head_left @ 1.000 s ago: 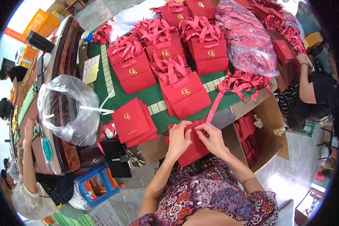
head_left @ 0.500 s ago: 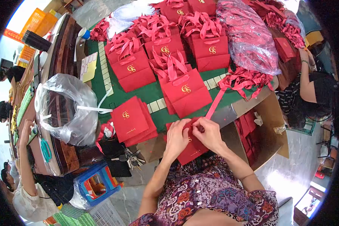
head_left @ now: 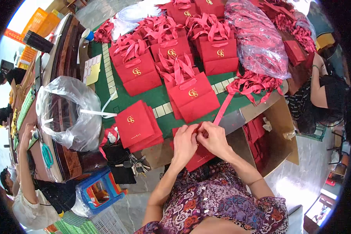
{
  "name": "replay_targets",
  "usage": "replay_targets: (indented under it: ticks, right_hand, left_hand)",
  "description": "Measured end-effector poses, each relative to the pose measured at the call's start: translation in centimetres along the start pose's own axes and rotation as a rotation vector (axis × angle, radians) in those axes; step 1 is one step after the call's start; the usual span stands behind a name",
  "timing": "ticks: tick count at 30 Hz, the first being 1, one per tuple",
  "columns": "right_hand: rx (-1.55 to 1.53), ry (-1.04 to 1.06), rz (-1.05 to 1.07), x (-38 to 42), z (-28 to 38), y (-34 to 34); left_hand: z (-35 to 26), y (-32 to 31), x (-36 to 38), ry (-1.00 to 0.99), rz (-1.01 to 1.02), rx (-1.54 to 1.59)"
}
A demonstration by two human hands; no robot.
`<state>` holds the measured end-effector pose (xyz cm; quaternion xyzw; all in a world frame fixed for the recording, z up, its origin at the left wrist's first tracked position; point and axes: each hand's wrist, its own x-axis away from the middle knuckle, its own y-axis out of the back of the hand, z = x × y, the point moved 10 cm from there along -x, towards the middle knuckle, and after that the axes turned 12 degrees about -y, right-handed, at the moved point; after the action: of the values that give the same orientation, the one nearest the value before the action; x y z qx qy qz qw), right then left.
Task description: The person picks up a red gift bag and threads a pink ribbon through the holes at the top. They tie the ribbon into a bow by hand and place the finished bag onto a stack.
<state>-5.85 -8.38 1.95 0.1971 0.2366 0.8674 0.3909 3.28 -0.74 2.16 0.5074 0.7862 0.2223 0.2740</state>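
My left hand (head_left: pixel 184 143) and my right hand (head_left: pixel 214 139) meet over a flat red paper bag (head_left: pixel 197 156) at the near edge of the green table (head_left: pixel 152 97). Both pinch the bag's top edge, where a red ribbon (head_left: pixel 221 108) runs up and right toward a loose ribbon pile (head_left: pixel 253 84). Fingers hide the spot where ribbon meets bag. A stack of flat red bags (head_left: pixel 138 125) lies just left of my left hand.
Several finished red bags with ribbon handles (head_left: pixel 191 91) stand across the table. A clear plastic sack of ribbons (head_left: pixel 257 39) lies right, an empty plastic bag (head_left: pixel 72 113) left. Keys (head_left: pixel 134 165) and a blue stool (head_left: pixel 99 191) sit below. Other people work at both sides.
My hands have drawn closer together on the bag's top edge and shifted slightly up. The ribbon stays taut toward the pile.
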Motion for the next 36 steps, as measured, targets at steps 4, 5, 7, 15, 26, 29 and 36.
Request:
replay_targets:
  ticks: [4,5,7,15,26,29,36]
  right_hand:
    - [0.098,0.035,-0.038,-0.2,0.7,-0.1]
    - [0.098,0.035,-0.04,-0.1,0.7,-0.1]
    - [-0.018,0.004,-0.02,0.2,0.2,0.0]
    - [0.076,0.013,-0.1,0.1,0.9,3.0]
    - [-0.472,-0.199,0.187,-1.5,-8.2,3.0]
    - [-0.33,-0.254,0.258,-1.3,-7.6,2.9]
    - [-0.005,-0.024,0.088,-0.9,-5.0,3.5]
  left_hand:
    - [-1.0,0.5,-0.1,-0.028,-0.001,-0.066]
    - [-1.0,0.6,0.0,-0.03,-0.001,-0.055]
    - [-0.8,1.1,0.1,-0.028,-0.004,-0.044]
    - [-0.6,1.8,-0.8,0.04,-0.032,0.17]
    - [1.6,4.3,0.3,-0.05,0.021,-0.226]
    - [2.6,2.9,0.6,0.034,0.049,-0.253]
    - [5.0,1.8,1.8,0.138,-0.056,-0.089]
